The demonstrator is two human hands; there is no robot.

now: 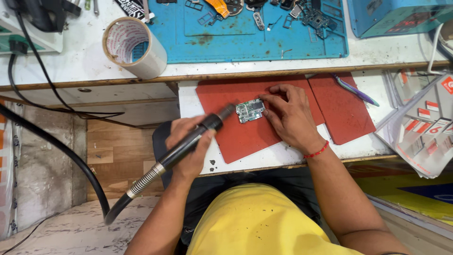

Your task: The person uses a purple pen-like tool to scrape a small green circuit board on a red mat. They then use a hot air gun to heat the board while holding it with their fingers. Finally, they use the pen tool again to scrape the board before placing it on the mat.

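My left hand grips a black hot-air handpiece whose metal nozzle points at a small green circuit board. The board lies on a red mat on a pull-out shelf. My right hand rests flat on the mat, its fingertips pressing the board's right edge. A red thread band circles that wrist. A thick black hose with a metal spring collar runs from the handpiece down to the left.
A roll of tape stands on the white bench above. A blue work mat holds several small phone parts. A second red mat with a purple tool lies to the right, beside packets.
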